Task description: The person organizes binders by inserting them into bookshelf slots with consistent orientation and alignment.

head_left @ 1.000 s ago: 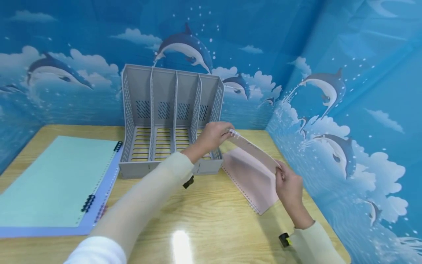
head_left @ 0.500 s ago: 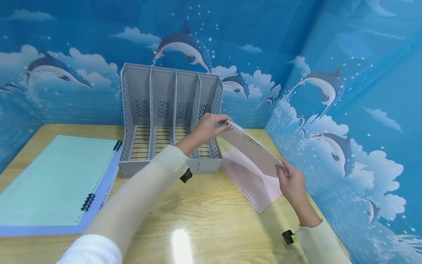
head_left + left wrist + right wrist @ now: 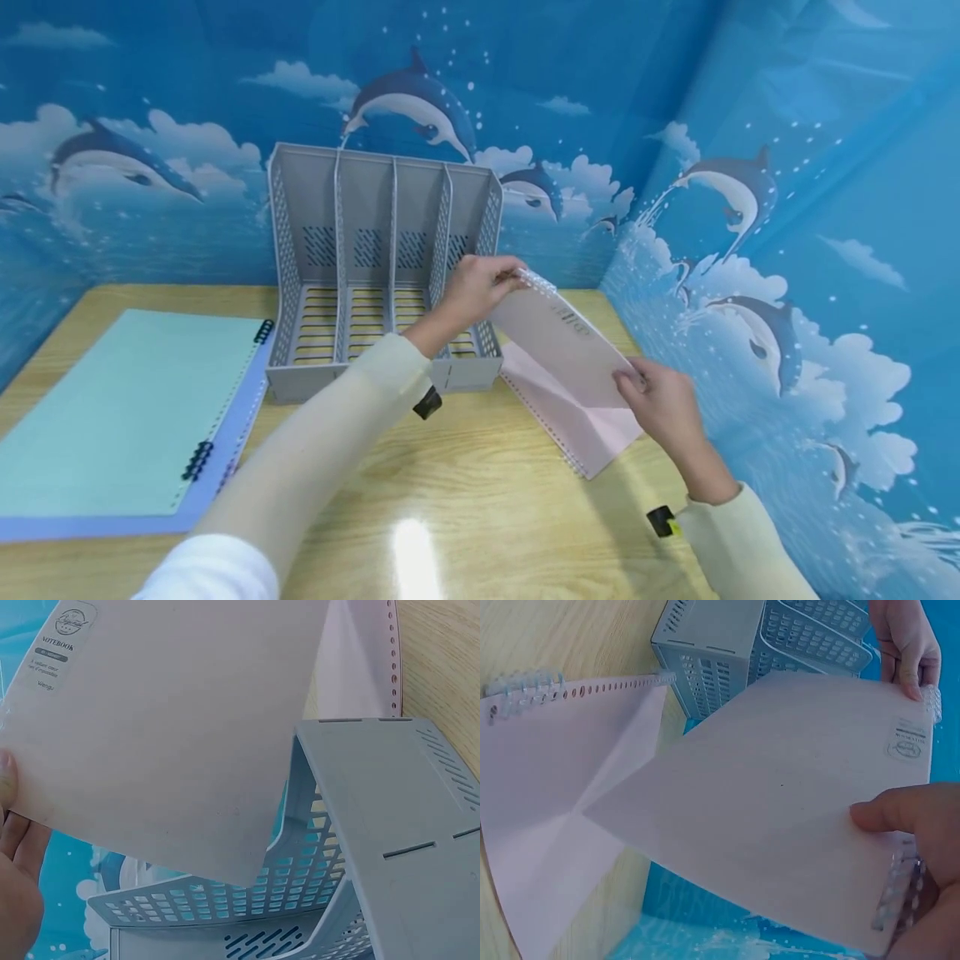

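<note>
My left hand (image 3: 480, 292) and right hand (image 3: 663, 408) hold a pale pink loose-leaf notebook (image 3: 562, 342) tilted above the table. The left pinches one end of its ringed spine edge; the right grips near the other end, thumb on the cover. Clear binding rings and a small printed label show along that edge in the right wrist view. Below, a second pink notebook (image 3: 573, 437) lies on the table, a crease of light across its cover and its punched edge facing left. In the left wrist view, the held cover (image 3: 172, 727) overlaps part of the grey file rack (image 3: 382, 802).
The rack, with several upright compartments, stands at the back middle, left of the pink notebooks. On the left, a mint green notebook (image 3: 142, 417) with black rings lies over a lavender one (image 3: 90, 525). A dolphin-print backdrop (image 3: 772, 250) closes the back and right side.
The held notebook has tilted so that more of its cover and label show. My left hand has risen slightly, and the right hand has shifted a little. The second pink notebook stays on the table.
</note>
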`<state>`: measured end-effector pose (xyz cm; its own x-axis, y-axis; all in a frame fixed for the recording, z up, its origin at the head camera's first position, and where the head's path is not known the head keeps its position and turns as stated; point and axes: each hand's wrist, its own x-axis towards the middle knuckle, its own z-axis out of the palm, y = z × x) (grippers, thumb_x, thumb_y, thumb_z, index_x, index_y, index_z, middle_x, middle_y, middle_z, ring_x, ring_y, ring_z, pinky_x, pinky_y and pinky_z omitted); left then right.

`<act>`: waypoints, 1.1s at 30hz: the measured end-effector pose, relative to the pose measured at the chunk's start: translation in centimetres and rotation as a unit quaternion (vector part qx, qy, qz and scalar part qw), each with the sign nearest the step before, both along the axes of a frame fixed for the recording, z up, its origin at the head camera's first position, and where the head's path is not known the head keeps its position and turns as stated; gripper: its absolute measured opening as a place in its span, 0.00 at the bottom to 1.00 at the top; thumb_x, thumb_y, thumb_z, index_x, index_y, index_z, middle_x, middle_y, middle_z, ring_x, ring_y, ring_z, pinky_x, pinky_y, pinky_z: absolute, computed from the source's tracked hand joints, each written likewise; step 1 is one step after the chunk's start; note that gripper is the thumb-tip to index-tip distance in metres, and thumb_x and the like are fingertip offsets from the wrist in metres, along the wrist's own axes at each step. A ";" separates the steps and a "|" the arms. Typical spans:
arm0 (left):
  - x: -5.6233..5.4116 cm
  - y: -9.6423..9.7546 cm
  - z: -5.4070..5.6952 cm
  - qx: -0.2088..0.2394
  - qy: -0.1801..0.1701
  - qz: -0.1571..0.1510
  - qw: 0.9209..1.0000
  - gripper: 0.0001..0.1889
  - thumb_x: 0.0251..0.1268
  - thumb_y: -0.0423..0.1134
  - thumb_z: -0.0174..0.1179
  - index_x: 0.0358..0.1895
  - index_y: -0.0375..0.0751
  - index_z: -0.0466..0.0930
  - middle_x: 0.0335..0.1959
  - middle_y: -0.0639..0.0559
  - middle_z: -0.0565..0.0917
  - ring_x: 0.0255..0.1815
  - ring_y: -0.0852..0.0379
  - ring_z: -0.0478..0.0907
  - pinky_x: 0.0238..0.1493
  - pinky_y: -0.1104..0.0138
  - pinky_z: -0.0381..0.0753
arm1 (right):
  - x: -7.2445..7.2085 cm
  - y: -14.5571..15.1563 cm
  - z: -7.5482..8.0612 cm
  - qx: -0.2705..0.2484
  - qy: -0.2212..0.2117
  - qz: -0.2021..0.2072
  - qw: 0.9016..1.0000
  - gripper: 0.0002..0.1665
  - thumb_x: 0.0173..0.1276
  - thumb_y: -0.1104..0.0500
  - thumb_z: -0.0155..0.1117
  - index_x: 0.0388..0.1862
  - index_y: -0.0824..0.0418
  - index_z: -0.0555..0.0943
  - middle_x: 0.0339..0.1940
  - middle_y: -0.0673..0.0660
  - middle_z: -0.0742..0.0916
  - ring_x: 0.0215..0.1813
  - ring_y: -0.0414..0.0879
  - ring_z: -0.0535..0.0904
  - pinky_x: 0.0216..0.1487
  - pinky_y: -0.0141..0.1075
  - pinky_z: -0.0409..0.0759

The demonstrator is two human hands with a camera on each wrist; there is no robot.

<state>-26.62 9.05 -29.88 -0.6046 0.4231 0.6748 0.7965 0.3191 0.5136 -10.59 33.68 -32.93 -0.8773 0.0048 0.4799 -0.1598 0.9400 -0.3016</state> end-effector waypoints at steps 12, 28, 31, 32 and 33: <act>1.1 0.2 1.0 0.000 0.069 -0.036 0.997 0.07 0.61 0.35 0.65 0.40 0.39 0.87 0.39 0.48 0.88 0.40 0.56 0.86 0.44 0.72 0.83 | -1.0 -1.8 1.1 -0.021 -0.061 0.034 0.997 0.11 0.69 0.62 0.63 0.43 0.70 0.85 0.34 0.66 0.88 0.26 0.50 0.84 0.23 0.39 0.80; 2.9 0.4 2.5 -0.011 0.076 -0.057 0.995 0.14 0.65 0.41 0.63 0.51 0.42 0.83 0.49 0.51 0.86 0.50 0.58 0.82 0.55 0.72 0.78 | -1.1 -3.7 0.7 -0.084 -0.018 0.048 0.995 0.10 0.68 0.63 0.64 0.39 0.71 0.85 0.33 0.68 0.88 0.30 0.58 0.87 0.25 0.43 0.85; 3.1 0.2 2.5 -0.014 0.034 -0.034 0.999 0.20 0.65 0.45 0.63 0.59 0.45 0.79 0.57 0.51 0.82 0.58 0.57 0.78 0.62 0.69 0.74 | -1.0 -3.9 0.6 -0.091 -0.010 0.043 0.995 0.10 0.68 0.63 0.64 0.37 0.71 0.85 0.31 0.68 0.88 0.28 0.56 0.86 0.23 0.41 0.84; 3.0 0.1 2.4 -0.017 0.021 -0.027 0.999 0.22 0.65 0.46 0.63 0.61 0.46 0.78 0.60 0.52 0.80 0.61 0.56 0.76 0.64 0.68 0.72 | -1.0 -3.9 0.5 -0.095 -0.010 0.041 0.995 0.11 0.69 0.63 0.64 0.37 0.72 0.85 0.31 0.68 0.88 0.28 0.56 0.86 0.22 0.40 0.84; 3.0 0.0 2.3 -0.019 0.008 -0.022 1.000 0.24 0.65 0.47 0.63 0.63 0.47 0.77 0.62 0.52 0.79 0.63 0.56 0.75 0.66 0.67 0.71 | -0.9 -4.0 0.5 -0.100 -0.010 0.040 0.994 0.11 0.69 0.62 0.63 0.37 0.72 0.85 0.31 0.68 0.88 0.27 0.57 0.86 0.21 0.39 0.84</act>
